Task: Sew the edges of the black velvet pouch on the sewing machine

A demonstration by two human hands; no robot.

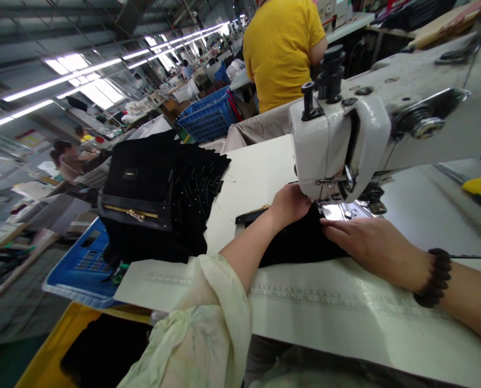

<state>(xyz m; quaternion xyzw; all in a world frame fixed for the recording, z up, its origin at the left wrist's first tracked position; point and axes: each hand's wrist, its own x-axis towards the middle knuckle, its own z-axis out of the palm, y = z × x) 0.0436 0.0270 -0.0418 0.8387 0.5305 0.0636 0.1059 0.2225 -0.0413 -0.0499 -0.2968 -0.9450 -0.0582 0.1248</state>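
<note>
While a white sewing machine (341, 140) stands over the middle of a white table (345, 318), a person's two bare hands rest on a black fabric piece (301, 242) lying under the machine's head. The left hand (291, 205) sits at the fabric's far edge, fingers curled down onto it just beside the needle area. The right hand (370, 242) lies flat on the cloth, fingers stretched out toward the needle; a dark bead bracelet (434, 277) circles its wrist. Near the table's left edge sits a stack of black pieces (159, 199), overhanging a blue crate (78, 269). Beyond the far edge, a person in a yellow shirt (281, 48) faces away.
</note>
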